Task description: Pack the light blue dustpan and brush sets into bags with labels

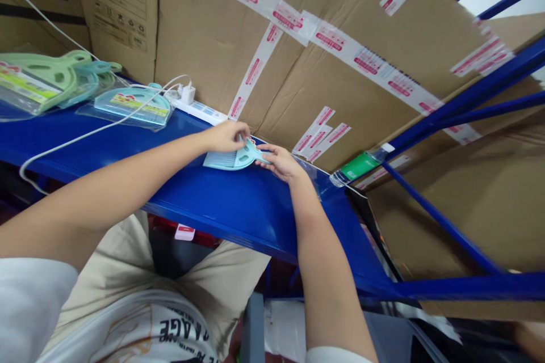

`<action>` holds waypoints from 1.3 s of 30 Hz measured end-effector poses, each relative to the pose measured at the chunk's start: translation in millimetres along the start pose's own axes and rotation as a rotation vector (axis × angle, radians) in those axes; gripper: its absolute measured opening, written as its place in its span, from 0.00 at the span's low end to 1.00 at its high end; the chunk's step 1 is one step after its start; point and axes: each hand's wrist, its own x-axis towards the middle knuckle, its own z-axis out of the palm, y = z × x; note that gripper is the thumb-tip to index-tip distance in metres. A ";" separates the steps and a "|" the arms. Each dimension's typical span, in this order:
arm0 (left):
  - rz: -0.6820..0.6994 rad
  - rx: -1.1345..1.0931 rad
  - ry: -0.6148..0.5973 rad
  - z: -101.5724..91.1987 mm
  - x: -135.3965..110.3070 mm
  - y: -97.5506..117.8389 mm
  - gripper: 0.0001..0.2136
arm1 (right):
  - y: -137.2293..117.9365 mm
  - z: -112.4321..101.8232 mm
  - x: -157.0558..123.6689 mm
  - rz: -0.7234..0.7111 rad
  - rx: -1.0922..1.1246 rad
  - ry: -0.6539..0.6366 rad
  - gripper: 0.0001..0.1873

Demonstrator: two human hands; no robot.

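A small light-blue plastic dustpan set (232, 157) lies on the blue shelf (204, 198) in front of me. My left hand (225, 136) is curled over its top edge, fingers closed on it. My right hand (279, 161) pinches the handle end on the right side. A clear plastic sleeve (313, 173) lies just right of my right hand, partly hidden by it.
Bagged green and blue dustpan sets (51, 82) (130, 105) are stacked at the far left. A white power strip (200, 109) with a charger and cable (85, 133) lies by the taped cardboard boxes (323, 68). A green-labelled bottle (360, 165) leans against the blue rack beam (443, 221).
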 end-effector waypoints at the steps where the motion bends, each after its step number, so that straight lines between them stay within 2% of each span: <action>1: -0.059 0.001 0.135 -6.7 1.6 -3.9 0.16 | -1.5 -3.0 -0.5 -0.039 0.010 0.027 0.13; 2: -0.133 -0.006 0.258 -13.0 3.2 -8.7 0.16 | -2.9 -6.2 -1.1 -0.077 0.017 0.054 0.13; 3: -0.213 -0.048 0.328 -18.3 4.4 -13.9 0.17 | -4.0 -9.6 -1.8 -0.111 0.021 0.078 0.13; 4: -0.289 -0.134 0.327 -22.3 5.3 -19.0 0.18 | -4.9 -12.7 -2.6 -0.139 0.019 0.095 0.13; 6: -0.376 -0.366 0.167 -25.1 6.1 -26.7 0.22 | -5.7 -17.2 -4.0 -0.177 0.002 0.105 0.13; 8: -0.369 -0.535 -0.002 -21.6 5.9 -28.9 0.26 | -5.2 -18.1 -4.6 -0.193 -0.017 0.089 0.14; 10: -0.339 -0.580 -0.038 -14.8 5.4 -26.2 0.25 | -3.9 -15.8 -3.6 -0.202 -0.019 0.073 0.14; 13: -0.357 -0.573 0.017 -7.5 5.2 -19.8 0.21 | -3.4 -11.5 0.6 -0.219 -0.022 0.124 0.12; 15: -0.394 -0.582 0.065 -6.9 5.7 -18.6 0.20 | -5.3 -12.8 3.0 -0.222 -0.094 0.252 0.07; 18: -0.450 -0.624 0.175 -9.8 7.2 -23.1 0.18 | -9.2 -23.5 2.0 -0.217 -0.389 0.553 0.02; 20: -0.479 -0.629 0.243 -11.8 8.2 -27.9 0.18 | -9.9 -32.8 -1.8 -0.194 -0.623 0.709 0.04; 22: -0.504 -0.614 0.286 -13.0 8.9 -31.5 0.18 | -8.2 -39.5 -6.2 -0.136 -0.798 0.783 0.11; 26: -0.506 -0.621 0.319 -13.4 8.9 -31.0 0.18 | -3.4 -38.6 -10.9 0.105 -1.024 0.759 0.27; 28: -0.517 -0.668 0.348 -12.9 8.4 -27.2 0.17 | -3.8 -32.9 -11.8 0.213 -1.114 0.711 0.29; 31: -0.550 -0.781 0.430 -11.6 7.6 -19.3 0.13 | -9.0 -23.3 -14.7 0.299 -1.228 0.666 0.26; 34: -0.555 -0.853 0.457 -9.8 6.6 -11.2 0.09 | -15.9 -14.9 -19.4 0.297 -1.276 0.653 0.24; 39: -0.525 -0.827 0.439 -5.7 4.9 -0.2 0.04 | -17.1 -4.9 -19.6 0.141 -1.263 0.660 0.21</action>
